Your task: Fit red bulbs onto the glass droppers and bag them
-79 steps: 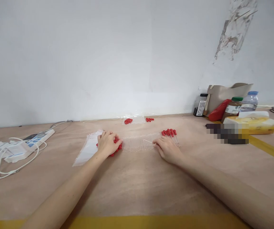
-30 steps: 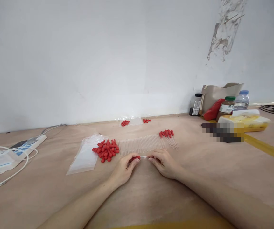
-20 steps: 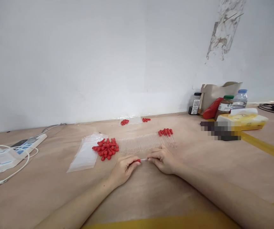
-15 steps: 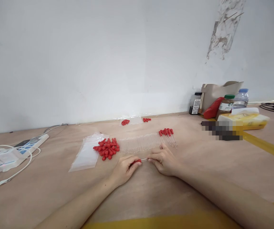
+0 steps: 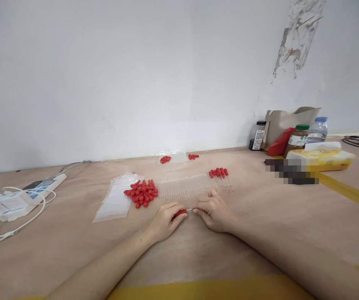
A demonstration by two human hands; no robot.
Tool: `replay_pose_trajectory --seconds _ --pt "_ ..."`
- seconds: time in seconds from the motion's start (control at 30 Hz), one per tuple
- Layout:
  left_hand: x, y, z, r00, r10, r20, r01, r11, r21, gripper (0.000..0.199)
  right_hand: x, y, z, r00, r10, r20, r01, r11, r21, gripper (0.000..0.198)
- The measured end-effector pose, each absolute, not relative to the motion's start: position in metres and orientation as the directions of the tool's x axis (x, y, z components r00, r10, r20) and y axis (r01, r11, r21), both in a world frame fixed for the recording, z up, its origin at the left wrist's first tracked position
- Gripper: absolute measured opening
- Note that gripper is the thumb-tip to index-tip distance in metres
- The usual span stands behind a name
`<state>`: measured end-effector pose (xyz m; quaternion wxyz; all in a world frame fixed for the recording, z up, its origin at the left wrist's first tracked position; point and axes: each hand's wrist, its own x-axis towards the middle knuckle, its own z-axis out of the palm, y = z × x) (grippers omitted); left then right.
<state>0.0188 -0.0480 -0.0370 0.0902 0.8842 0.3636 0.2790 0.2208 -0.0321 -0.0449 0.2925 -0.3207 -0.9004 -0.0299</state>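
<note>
Between the thumb and fingers of my left hand (image 5: 166, 221) is a red rubber dropper bulb (image 5: 181, 212). My right hand (image 5: 213, 211) pinches a thin clear glass tube (image 5: 189, 210), whose end meets the bulb's mouth; how deep it sits inside is hidden. Just beyond my hands lies a row of clear glass tubes (image 5: 184, 186), side by side. Left of that row is a heap of red dropper bulbs (image 5: 141, 193), partly over clear plastic bags (image 5: 113, 204). Several droppers with red bulbs fitted (image 5: 221, 177) lie at the row's right end.
Small groups of red bulbs (image 5: 165, 159) lie on clear plastic near the wall. A power strip (image 5: 41, 193) with white cables is at the left. On the right stand a tissue pack (image 5: 323, 158), a green-capped jar (image 5: 298, 137), a water bottle (image 5: 319, 129) and a beige bag (image 5: 287, 123).
The camera view has shifted slightly. My hands keep the same grips on the bulb and the tube, and slightly less of the tube shows between them.
</note>
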Motion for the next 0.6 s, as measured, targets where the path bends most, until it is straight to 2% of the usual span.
replay_pose_trajectory --seconds 0.2,0.27,0.33,0.4,0.5,0.6 --pt "0.013 -0.044 -0.039 0.557 0.661 0.502 0.572 -0.744 0.345 0.020 0.223 -0.040 -0.034 -0.672 0.534 0.513 0.650 0.758 0.062 0.021" --pt "0.010 -0.045 -0.041 0.490 0.692 0.530 0.606 -0.707 0.364 0.026 0.225 -0.039 -0.031 -0.652 0.558 0.513 0.682 0.727 0.076 0.022" --pt "0.008 -0.046 -0.043 0.404 0.745 0.531 0.655 -0.641 0.400 0.036 0.232 -0.030 -0.028 -0.549 0.635 0.543 0.756 0.655 -0.002 0.021" --pt "0.007 -0.047 -0.043 0.371 0.785 0.497 0.683 -0.593 0.427 0.038 0.244 -0.013 -0.023 -0.348 0.751 0.560 0.836 0.520 -0.177 0.021" --pt "0.008 -0.047 -0.042 0.406 0.794 0.452 0.692 -0.590 0.416 0.032 0.264 0.021 -0.017 -0.055 0.895 0.443 0.860 0.268 -0.435 0.024" --pt "0.009 -0.047 -0.039 0.429 0.794 0.431 0.687 -0.596 0.416 0.028 0.275 0.047 -0.020 0.094 0.907 0.410 0.882 0.116 -0.457 0.020"
